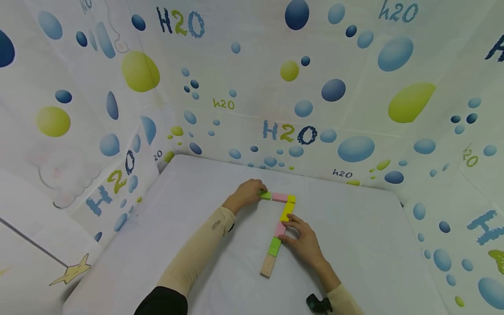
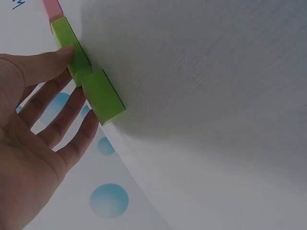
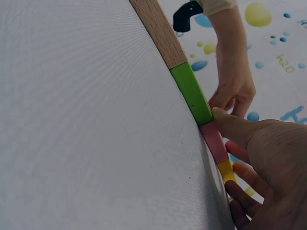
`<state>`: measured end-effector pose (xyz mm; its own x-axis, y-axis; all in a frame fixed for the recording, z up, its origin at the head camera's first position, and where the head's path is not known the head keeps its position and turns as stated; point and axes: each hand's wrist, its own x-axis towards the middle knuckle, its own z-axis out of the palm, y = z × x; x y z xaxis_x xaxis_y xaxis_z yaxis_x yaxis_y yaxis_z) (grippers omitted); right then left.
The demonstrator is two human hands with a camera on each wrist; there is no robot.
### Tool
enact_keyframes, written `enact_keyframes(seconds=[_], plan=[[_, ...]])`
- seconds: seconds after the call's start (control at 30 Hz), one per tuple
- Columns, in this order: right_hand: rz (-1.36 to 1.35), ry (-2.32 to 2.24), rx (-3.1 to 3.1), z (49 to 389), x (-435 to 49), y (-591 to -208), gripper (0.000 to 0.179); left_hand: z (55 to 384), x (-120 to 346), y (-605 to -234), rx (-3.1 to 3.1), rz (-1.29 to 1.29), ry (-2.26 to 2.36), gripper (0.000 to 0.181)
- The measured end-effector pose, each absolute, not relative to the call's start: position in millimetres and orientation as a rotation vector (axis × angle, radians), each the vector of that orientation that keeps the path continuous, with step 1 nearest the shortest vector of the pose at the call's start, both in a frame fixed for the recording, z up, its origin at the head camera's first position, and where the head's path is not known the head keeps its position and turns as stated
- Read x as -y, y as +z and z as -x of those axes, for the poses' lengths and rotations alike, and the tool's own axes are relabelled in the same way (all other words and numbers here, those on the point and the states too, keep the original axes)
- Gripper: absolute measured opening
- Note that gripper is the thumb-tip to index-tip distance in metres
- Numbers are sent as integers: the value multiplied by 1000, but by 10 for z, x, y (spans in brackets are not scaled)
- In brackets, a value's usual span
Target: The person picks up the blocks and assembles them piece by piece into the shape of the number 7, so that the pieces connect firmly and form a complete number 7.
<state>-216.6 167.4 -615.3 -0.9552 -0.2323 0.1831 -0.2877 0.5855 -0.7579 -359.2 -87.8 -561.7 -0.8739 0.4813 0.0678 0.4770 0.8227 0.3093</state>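
Note:
Wooden blocks form a bent row on the white table. At its far left end my left hand point(image 1: 249, 192) pinches a green block point(image 2: 69, 43) between thumb and fingers. Another green block point(image 2: 104, 97) sits against its end, close to the fingertips. A pink block point(image 1: 280, 197) continues the row to the yellow corner block point(image 1: 292, 199). From there a yellow block point(image 1: 287, 212), a pink block point(image 1: 280, 229), a green block point(image 1: 274, 246) and a plain wood block point(image 1: 267, 265) run toward me. My right hand point(image 1: 303, 243) touches this line's right side, thumb by the green-pink joint, fingers by the yellow.
The white table point(image 1: 346, 245) spreads on both sides of the row. Behind it hangs a white backdrop point(image 1: 252, 87) printed with blue and green dots and H2O lettering. A black device point(image 1: 319, 303) is strapped at my right wrist.

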Motion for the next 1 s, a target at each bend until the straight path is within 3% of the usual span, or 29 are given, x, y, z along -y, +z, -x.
enact_keyframes(seconds=[1.0], plan=[[-441,1327,2738,2159,-1667,-6138,54,3615,833,-5622,-2984,-767,473,31]])
